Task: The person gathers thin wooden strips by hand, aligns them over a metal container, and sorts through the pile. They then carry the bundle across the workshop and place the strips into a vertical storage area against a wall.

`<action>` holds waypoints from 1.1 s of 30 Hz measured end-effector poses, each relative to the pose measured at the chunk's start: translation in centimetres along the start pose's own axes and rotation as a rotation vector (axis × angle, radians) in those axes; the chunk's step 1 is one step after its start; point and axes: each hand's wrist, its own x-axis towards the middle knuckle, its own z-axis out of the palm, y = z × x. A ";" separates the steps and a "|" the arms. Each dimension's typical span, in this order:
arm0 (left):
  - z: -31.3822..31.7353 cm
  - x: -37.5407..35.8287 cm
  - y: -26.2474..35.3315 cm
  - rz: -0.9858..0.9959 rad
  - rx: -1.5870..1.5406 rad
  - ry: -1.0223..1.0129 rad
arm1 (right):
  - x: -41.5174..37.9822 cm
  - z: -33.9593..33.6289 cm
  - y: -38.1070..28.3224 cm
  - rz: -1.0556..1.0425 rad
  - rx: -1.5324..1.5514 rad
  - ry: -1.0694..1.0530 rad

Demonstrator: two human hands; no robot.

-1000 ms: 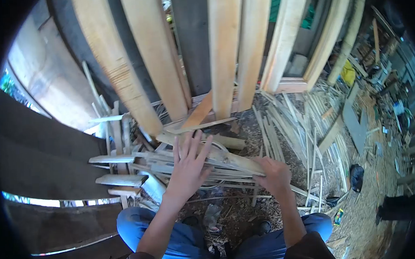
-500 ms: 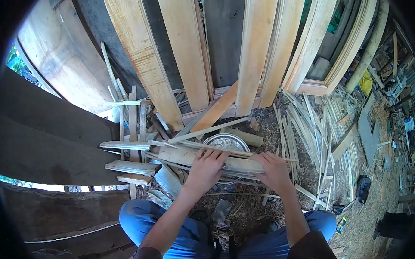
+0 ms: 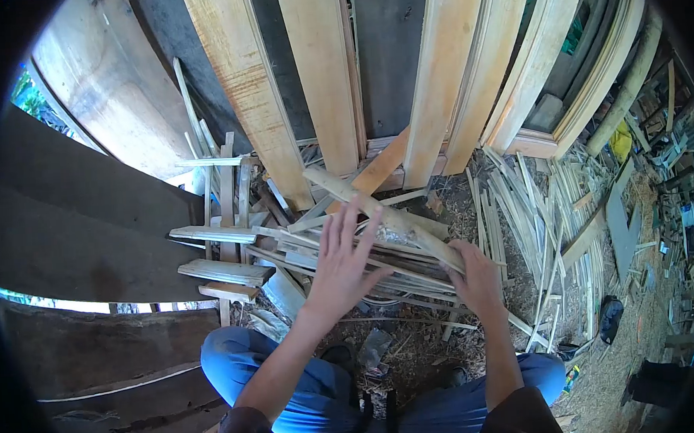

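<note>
My right hand (image 3: 477, 280) grips the lower right end of a strip of wood (image 3: 413, 230), which slants up to the left above a bundle of thin wooden sticks (image 3: 412, 282). My left hand (image 3: 335, 263) is open, fingers spread, over the left part of that bundle and just below the strip. Nothing is gripped in it. The sticks lie crosswise in front of my knees. Beneath them, the round metal basin is almost wholly covered.
Tall planks (image 3: 322, 86) lean at the back. A pile of thin slats (image 3: 533, 216) spreads over the ground at right. At left, short boards (image 3: 224, 272) rest on a wooden rack beside dark panels (image 3: 90, 197). A clear plastic scrap (image 3: 374, 347) lies between my feet.
The strip of wood has risen off the bundle and turned diagonal, its left end swinging up and away. My left hand has let go and opened; my right hand still grips it.
</note>
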 end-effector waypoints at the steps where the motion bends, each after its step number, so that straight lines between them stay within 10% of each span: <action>1: 0.3 0.1 -0.7 -0.047 -0.034 0.084 | 0.1 -0.1 0.0 0.012 -0.024 0.025; 11: 2.9 -0.8 -7.2 -0.356 0.173 0.074 | 0.7 1.6 -1.3 0.014 -0.146 -0.018; 33: -2.1 -0.4 -6.9 -0.262 -0.089 0.147 | 2.3 1.3 -0.7 0.143 -0.179 0.332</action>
